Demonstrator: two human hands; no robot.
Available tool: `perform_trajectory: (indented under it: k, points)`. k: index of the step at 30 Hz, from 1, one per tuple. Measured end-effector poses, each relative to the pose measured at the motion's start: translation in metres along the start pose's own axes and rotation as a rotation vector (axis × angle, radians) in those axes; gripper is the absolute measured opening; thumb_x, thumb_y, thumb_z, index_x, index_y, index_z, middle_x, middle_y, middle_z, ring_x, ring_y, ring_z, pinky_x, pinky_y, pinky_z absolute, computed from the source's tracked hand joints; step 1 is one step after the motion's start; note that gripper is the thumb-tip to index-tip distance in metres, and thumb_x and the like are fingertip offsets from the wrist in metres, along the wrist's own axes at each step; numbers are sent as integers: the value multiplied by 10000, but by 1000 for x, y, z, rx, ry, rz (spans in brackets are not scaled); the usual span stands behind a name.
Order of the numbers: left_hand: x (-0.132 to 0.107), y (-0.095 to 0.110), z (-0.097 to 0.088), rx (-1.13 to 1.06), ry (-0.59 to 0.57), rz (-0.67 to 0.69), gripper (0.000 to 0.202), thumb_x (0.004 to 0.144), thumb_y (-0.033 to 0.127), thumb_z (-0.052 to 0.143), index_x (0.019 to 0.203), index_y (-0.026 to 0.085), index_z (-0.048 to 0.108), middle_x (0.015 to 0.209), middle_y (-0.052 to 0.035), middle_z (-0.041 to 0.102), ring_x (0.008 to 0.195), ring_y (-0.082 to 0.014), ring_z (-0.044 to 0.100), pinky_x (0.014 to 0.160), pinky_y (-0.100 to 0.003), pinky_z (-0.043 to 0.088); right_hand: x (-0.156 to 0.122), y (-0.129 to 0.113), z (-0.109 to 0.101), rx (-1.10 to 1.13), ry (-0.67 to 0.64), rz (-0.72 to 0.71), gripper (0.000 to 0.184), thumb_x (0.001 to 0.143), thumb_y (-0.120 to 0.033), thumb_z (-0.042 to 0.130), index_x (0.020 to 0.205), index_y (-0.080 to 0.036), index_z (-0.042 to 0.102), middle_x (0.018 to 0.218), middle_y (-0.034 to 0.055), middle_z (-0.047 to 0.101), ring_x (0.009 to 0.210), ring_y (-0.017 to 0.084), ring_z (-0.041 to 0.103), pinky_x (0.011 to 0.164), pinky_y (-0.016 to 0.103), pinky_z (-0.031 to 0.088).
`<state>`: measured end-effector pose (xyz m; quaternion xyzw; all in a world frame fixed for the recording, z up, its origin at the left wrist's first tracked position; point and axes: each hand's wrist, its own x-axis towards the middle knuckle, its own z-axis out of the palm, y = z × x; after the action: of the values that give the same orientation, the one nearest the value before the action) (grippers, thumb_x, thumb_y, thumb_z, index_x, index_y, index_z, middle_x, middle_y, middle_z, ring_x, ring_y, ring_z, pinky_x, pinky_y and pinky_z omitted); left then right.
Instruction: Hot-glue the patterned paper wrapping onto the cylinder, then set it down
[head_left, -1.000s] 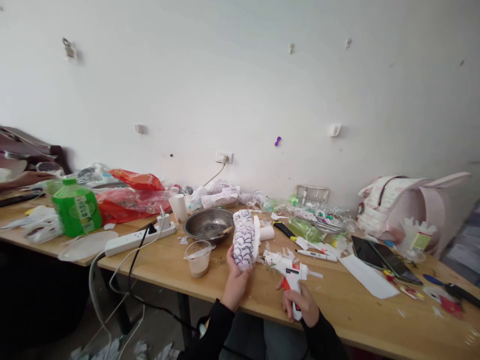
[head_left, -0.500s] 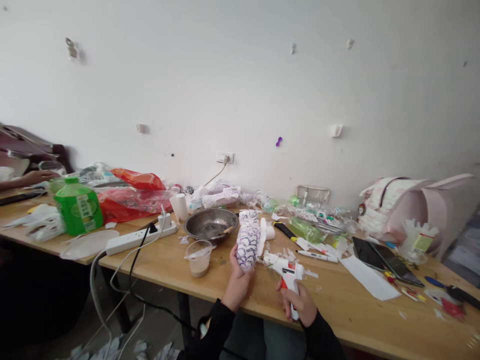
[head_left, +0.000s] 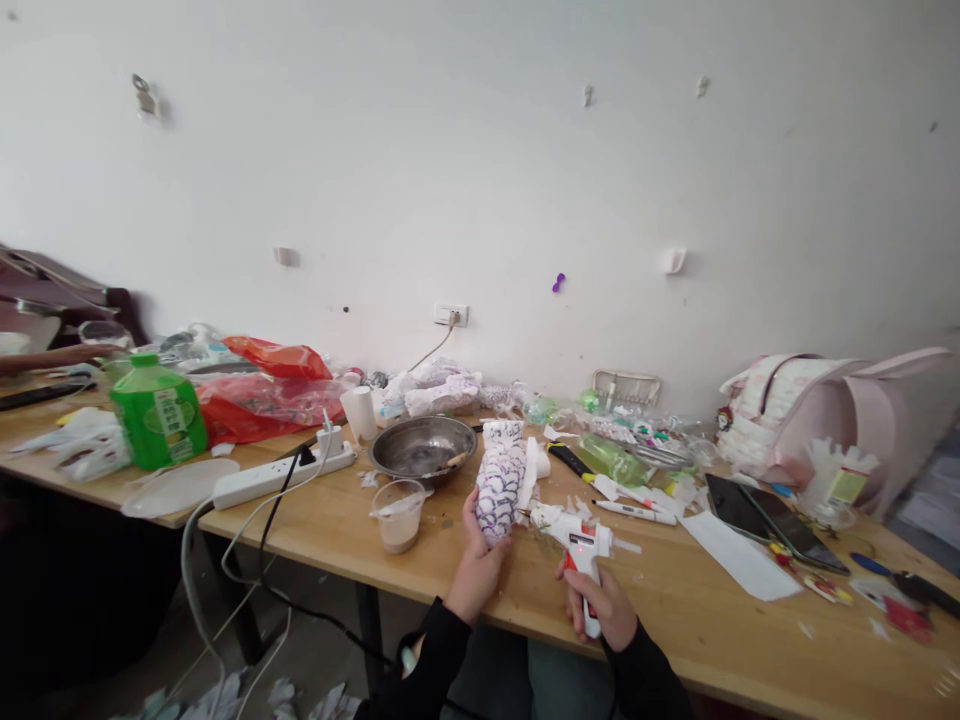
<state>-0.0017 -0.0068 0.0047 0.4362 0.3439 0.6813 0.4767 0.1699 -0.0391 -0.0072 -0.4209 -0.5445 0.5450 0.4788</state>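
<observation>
Scallops (head_left: 497,492) inked, left hand (head_left: 478,575) clasps roll (head_left: 501,478), right hand (head_left: 609,605) grips glue gun (head_left: 580,543) at counter's near edge (head_left: 529,612); applied glue unclear.

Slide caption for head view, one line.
Left hand holds a patterned piece; right hand points a glue gun toward it.

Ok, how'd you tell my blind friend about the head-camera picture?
A left hand holds a white cylindrical piece with purple scale markings; the right hand grips a white hot-glue gun, nozzle toward it. The cluttered wooden table holds a metal bowl, plastic cup, power strip and pink backpack.
</observation>
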Motion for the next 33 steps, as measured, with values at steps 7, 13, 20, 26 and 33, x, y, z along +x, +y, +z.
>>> perform_trajectory:
  k: [7,13,20,26,33]
  points:
    - [2,-8,-4,100,-71,25,724,620,125,599,1245,188,238,1387,-161,225,1287,-267,231,1064,-386,128,2,4,-1,-63,36,30,348,690,-520,514,697,-172,498,282,-72,460,250,83,369,365,230,291]
    - [5,-15,-6,173,-81,55,726,626,179,558,1255,200,195,1393,-146,202,1293,-267,205,1068,-396,133,3,5,-2,-80,43,35,336,687,-505,522,608,-182,479,273,-61,457,259,89,393,381,238,318]
    - [5,-18,-8,187,-70,66,714,627,195,563,1256,225,225,1384,-126,258,1275,-259,266,1056,-384,199,3,2,1,-71,45,63,365,667,-524,536,550,-188,454,269,-56,447,248,75,371,313,203,267]
    - [6,-18,-9,188,-92,41,738,639,217,568,1269,210,183,1397,-134,227,1285,-252,250,1063,-363,183,3,-1,3,-73,65,86,353,649,-517,540,553,-192,443,267,-63,440,237,71,369,306,196,281]
    - [4,-15,-8,201,-97,23,734,668,240,545,1272,203,130,1414,-155,154,1297,-252,215,1067,-385,151,1,-4,5,-84,78,97,325,629,-490,545,555,-194,431,264,-63,438,233,67,359,298,191,270]
